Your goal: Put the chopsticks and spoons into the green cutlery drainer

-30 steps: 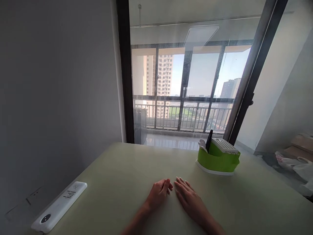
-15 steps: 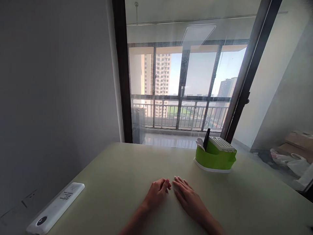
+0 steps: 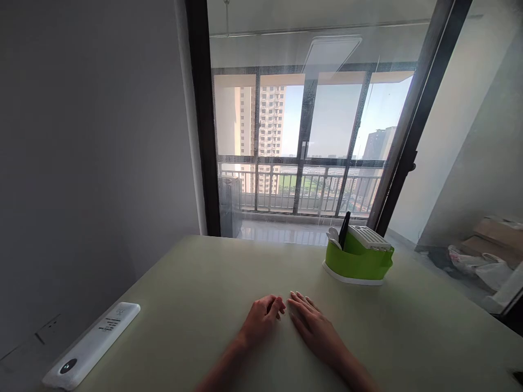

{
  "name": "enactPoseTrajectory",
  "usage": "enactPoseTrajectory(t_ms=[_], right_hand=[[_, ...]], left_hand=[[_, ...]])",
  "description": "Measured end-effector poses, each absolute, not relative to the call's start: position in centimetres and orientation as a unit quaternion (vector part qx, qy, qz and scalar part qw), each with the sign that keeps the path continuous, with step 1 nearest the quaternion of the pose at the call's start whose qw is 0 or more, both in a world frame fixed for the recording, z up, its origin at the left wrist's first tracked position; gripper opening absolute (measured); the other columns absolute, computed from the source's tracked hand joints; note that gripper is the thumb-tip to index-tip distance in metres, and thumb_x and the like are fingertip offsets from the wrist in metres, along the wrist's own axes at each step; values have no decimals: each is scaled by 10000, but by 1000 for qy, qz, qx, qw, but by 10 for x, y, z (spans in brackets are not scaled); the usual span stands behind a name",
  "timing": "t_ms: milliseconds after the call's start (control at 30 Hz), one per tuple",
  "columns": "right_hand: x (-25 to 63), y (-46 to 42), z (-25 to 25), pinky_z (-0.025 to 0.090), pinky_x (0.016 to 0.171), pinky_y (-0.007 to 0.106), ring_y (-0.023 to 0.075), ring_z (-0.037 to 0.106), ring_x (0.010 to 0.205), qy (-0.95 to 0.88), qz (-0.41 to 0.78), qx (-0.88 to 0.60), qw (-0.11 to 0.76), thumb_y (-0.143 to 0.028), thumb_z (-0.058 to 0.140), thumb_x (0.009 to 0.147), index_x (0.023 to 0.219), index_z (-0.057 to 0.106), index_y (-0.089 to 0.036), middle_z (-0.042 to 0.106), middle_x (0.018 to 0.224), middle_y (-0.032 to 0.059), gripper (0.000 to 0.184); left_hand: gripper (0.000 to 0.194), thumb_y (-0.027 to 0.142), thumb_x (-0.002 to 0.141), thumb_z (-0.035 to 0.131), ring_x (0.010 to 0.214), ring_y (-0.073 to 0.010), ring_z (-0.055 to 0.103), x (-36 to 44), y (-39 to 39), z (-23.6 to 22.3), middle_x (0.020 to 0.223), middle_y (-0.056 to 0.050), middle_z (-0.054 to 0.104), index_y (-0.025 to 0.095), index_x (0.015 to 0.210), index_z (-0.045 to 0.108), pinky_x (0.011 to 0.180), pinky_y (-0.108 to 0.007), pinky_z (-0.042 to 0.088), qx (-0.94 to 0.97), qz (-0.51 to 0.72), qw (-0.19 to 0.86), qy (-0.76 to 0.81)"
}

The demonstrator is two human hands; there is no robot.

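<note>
My left hand (image 3: 264, 317) rests on the pale green table (image 3: 229, 267), its fingers curled in and the thumb against them. No object shows in it. Flat on the tabletop beside it lies my right hand (image 3: 314, 325), palm down with the fingers stretched out. A small gap separates the two hands. Beyond my right hand, towards the far edge, stands a green and white utensil holder (image 3: 356, 267). White spoons (image 3: 334, 237) and a black utensil handle (image 3: 345, 230) stick up from its left part; a white slotted top covers the right part.
A long white device (image 3: 96, 343) with a dark round spot lies along the table's left edge, near the grey wall (image 3: 102, 152). Past the far edge is a dark-framed glass door (image 3: 203, 120) with a balcony behind. Cardboard and plastic bags (image 3: 486, 267) lie at the right.
The whole view has shifted very slightly. Both hands keep the same pose and place on the table.
</note>
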State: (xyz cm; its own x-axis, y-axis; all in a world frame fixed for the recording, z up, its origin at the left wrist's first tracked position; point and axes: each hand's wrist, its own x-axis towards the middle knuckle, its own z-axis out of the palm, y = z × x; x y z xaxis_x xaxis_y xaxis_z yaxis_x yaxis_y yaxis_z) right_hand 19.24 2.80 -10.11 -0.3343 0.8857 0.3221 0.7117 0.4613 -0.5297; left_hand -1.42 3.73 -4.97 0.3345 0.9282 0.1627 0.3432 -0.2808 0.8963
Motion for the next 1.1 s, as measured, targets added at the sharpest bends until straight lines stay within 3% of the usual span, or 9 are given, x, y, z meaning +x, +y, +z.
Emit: enactPoseTrajectory(t_ms=[1100], right_hand=[[194,30,-102,278,1272,466,223,363,1512,-805,154,-499,283,-422,412,1046,1449,584,-247,461,1597,33,472]], left_hand=[[537,602,1004,382,750,-177,645,-15,39,-53,872,-46,742,190,887,705,752,-264,494,720,362,388,448]])
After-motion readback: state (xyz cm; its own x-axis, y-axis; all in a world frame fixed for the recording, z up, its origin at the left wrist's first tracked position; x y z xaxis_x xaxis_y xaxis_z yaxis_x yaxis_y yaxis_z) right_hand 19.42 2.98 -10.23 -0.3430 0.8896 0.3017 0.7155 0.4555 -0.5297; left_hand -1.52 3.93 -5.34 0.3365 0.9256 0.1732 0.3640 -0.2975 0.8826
